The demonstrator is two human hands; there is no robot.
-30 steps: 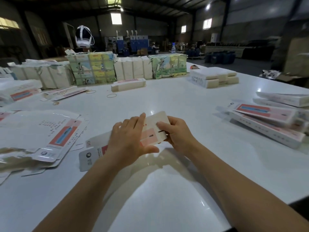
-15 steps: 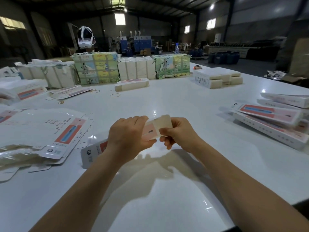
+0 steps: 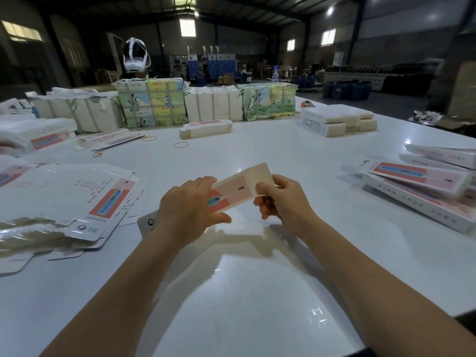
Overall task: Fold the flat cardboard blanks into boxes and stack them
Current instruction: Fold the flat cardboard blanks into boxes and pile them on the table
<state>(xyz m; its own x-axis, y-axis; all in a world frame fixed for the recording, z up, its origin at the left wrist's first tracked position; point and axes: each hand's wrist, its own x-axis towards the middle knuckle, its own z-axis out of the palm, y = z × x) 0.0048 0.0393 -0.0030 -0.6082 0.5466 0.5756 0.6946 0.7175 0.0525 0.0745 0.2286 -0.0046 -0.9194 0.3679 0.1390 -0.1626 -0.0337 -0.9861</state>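
From the head view, a half-folded box is held just above the white bench, the left hand with fingers curled round its middle, the right hand pinching the flap end. Flat blanks lie left.

Left hand and right hand gripping a half-folded pink-printed box above a white table, flat blanks at left, finished boxes stacked at right, wrapped bundles behind
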